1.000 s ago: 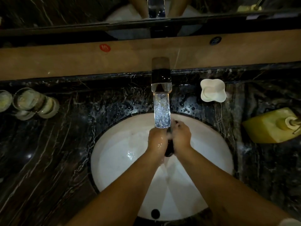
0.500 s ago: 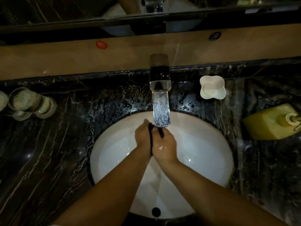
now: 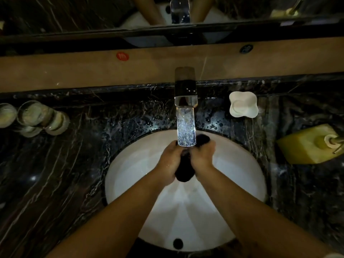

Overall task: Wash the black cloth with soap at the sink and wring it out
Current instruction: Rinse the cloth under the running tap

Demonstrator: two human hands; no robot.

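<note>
Both hands had come back under the tap. Half a second earlier they sat lower in the white oval ceramic sink [image 3: 242, 175] with only a thin dark strip showing between them; now the bunched, wet black cloth [image 3: 184, 170] bulged out below the palms and again above the right knuckles. The left hand [image 3: 170, 161] and the right hand [image 3: 202, 158] were each closed tight around the cloth, pressed together beneath the glassy rectangular spout [image 3: 185, 112]. The water stream [image 3: 186, 133] fell onto the cloth where the hands met. That looked like rubbing and rinsing, with wringing not yet begun. The yellow soap dispenser [image 3: 309, 146] and white petal-shaped soap dish [image 3: 243, 104] stood on the black marble counter [image 3: 55, 174].
</note>
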